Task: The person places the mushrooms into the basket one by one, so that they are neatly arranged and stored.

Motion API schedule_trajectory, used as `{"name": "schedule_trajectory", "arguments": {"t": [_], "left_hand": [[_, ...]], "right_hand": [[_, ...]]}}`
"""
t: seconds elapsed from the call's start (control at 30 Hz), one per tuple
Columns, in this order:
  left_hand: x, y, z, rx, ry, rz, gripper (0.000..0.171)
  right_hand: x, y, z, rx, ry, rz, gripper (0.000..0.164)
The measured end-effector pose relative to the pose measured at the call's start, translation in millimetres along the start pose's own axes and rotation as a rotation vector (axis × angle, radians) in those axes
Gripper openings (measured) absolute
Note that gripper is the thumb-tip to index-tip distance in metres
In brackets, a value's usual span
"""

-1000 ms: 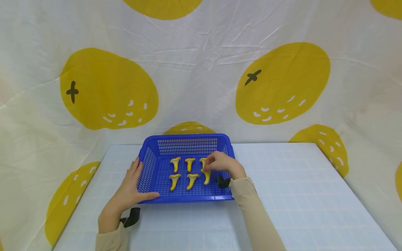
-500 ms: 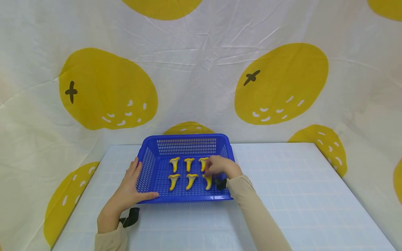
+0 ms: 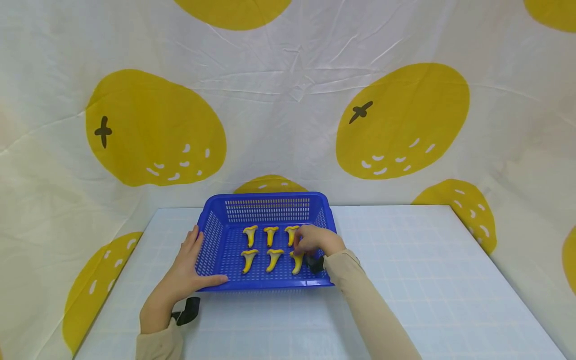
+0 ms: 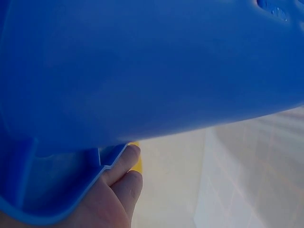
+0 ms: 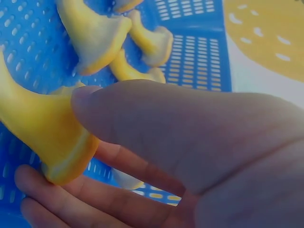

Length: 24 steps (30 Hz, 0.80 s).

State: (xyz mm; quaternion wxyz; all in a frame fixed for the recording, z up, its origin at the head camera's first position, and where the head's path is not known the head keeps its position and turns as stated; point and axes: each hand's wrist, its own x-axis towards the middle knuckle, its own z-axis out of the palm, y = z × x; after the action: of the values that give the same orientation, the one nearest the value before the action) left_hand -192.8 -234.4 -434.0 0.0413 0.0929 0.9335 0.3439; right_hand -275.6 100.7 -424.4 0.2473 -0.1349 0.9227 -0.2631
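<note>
A blue perforated plastic basket [image 3: 265, 285] stands on the table, with yellow trumpet-shaped mushrooms in two rows inside. My left hand [image 3: 182, 270] rests against its front left corner, fingers straight along the left side and thumb lying on the front rim. In the left wrist view the basket wall [image 4: 152, 71] covers much of the picture. At the front row's right end, my right hand [image 3: 317, 239] pinches a yellow mushroom [image 5: 57, 126] by its cap, thumb on top and fingers below. Its cap is partly hidden by the hand in the head view.
Beside the held one lie a front middle mushroom [image 3: 275, 260] and a front left mushroom [image 3: 249, 260]. The back row includes a mushroom [image 3: 271, 236] in the middle. A pale checked cloth [image 3: 432, 280] covers the table. Behind hangs a white curtain [image 3: 288, 120] with yellow fruit prints.
My right hand has moved slightly down and toward the front row, and the mushroom it pinches now lies lower, more in line with its neighbours. The left hand has stayed put.
</note>
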Motion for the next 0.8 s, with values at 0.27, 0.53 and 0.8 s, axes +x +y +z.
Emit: {"name": "schedule_trajectory", "arguments": {"t": [0.27,0.53,0.8], "left_hand": [[0.4,-0.3,0.1,-0.006,-0.003,0.004,0.131],[0.9,-2.9,0.8,0.006,0.000,0.003,0.131],[0.6,-2.2,1.0,0.010,-0.001,-0.008,0.132]], "right_hand": [[-0.3,0.7,0.4,0.008,0.000,0.020,0.014],[-1.7,0.0,1.6,0.027,0.006,0.054,0.017],[-2.1,-0.8,2.0,0.017,-0.008,0.071,0.015]]}}
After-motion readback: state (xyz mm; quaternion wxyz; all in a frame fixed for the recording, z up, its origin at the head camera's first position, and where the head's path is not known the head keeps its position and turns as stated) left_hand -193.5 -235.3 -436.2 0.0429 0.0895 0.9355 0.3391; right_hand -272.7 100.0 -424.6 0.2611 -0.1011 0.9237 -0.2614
